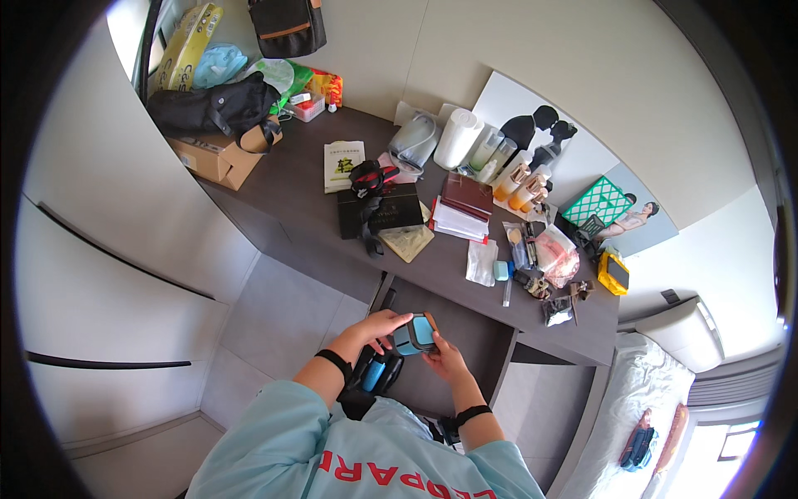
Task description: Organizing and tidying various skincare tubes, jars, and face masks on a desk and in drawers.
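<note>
Both my hands hold a small light-blue box with rounded corners and a dark and brown rim point(415, 334) over an open drawer point(478, 326). My left hand point(386, 326) grips its left side, with the thumb along the top edge. At the box's right side, my right hand point(446, 358) closes on the lower corner. What the box contains cannot be seen. Just below my left hand lie black objects with a blue piece between them point(374, 375), partly hidden by my arm and body.
Along the dark desk point(307, 218) stand a black box point(391, 209), a brown notebook point(467, 195), pump bottles point(524, 188) and a yellow pack point(613, 274). A cardboard box point(229, 158) with a black bag point(218, 104) sits at the far left. At right is a bed point(636, 374).
</note>
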`<control>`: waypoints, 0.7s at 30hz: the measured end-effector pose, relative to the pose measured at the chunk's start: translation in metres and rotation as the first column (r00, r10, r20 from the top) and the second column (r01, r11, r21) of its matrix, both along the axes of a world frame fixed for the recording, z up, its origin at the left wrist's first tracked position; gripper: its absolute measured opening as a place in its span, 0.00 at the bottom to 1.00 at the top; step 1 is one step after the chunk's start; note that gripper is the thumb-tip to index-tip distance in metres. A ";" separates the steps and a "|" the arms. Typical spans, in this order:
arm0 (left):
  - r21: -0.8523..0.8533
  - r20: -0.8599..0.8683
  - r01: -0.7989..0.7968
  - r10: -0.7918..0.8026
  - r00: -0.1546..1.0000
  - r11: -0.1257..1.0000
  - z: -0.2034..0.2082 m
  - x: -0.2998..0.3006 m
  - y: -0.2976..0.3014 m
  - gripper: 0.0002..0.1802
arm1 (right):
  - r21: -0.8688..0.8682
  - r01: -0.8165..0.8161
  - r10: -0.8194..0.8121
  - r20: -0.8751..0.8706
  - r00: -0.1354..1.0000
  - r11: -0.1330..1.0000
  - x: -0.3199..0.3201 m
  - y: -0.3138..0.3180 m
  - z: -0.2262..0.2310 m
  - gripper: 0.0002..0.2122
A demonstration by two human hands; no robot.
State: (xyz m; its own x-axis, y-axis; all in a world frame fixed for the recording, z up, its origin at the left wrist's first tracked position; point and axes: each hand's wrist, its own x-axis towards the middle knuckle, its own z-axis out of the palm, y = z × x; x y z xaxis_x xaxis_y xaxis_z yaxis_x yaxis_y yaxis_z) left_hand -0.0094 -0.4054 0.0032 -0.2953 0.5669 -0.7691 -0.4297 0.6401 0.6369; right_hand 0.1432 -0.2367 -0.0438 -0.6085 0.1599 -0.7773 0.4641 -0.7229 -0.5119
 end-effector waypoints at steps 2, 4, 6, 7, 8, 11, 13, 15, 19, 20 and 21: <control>0.090 0.080 -0.069 0.062 0.995 0.994 0.013 0.001 -0.012 0.38 | -0.008 -0.043 0.042 -0.096 0.994 0.999 -0.017 -0.013 0.029 0.18; 0.193 -0.047 -0.305 0.319 0.947 0.933 0.018 -0.004 -0.022 0.35 | -0.009 -0.079 0.076 -0.195 0.978 0.997 -0.039 -0.022 0.045 0.18; 0.273 -0.090 -0.382 0.419 0.903 0.883 0.011 -0.018 -0.033 0.34 | 0.143 -0.086 0.125 -0.298 0.946 0.986 -0.061 -0.030 0.056 0.19; 0.356 -0.113 -0.450 0.515 0.850 0.819 0.011 -0.027 -0.040 0.32 | 0.139 -0.092 0.132 -0.311 0.941 0.986 -0.072 -0.034 0.059 0.19; 0.374 -0.088 -0.542 0.611 0.787 0.752 0.011 -0.035 -0.046 0.27 | 0.124 -0.065 0.106 -0.363 0.926 0.990 -0.083 -0.039 0.063 0.18; 0.444 0.171 -0.740 0.763 0.624 0.505 0.010 -0.068 -0.069 0.21 | 0.165 -0.021 0.095 -0.457 0.884 0.986 -0.109 -0.041 0.057 0.20; 0.434 0.166 -0.839 0.885 0.434 0.330 0.008 -0.093 -0.086 0.18 | 0.970 -0.149 0.458 0.047 0.887 0.190 -0.120 -0.031 0.045 0.25; 0.458 0.128 -0.859 0.938 0.321 0.231 0.012 -0.114 -0.110 0.18 | 0.929 -0.293 0.413 0.364 0.835 -0.226 -0.120 -0.029 0.050 0.28; 0.444 0.024 -0.866 0.963 0.267 0.229 0.010 -0.158 -0.116 0.18 | 0.833 -0.453 0.379 0.549 0.745 -0.318 -0.102 -0.005 0.013 0.30; 0.438 0.035 -0.876 0.970 0.239 0.200 0.008 -0.165 -0.116 0.18 | 0.808 -0.465 0.401 0.585 0.705 -0.361 -0.097 -0.003 0.013 0.31; 0.431 0.046 -0.886 0.976 0.213 0.173 0.005 -0.172 -0.116 0.19 | 0.803 -0.475 0.393 0.593 0.703 -0.361 -0.094 -0.002 0.012 0.31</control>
State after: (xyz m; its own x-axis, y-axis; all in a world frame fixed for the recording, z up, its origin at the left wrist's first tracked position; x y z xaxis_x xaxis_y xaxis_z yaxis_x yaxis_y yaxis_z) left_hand -0.1809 -0.5212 0.0085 -0.8821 -0.0882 -0.4627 -0.3961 -0.3929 0.8299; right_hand 0.0494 -0.2387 -0.0323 -0.9153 0.3601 -0.1802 0.3982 0.8763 -0.2711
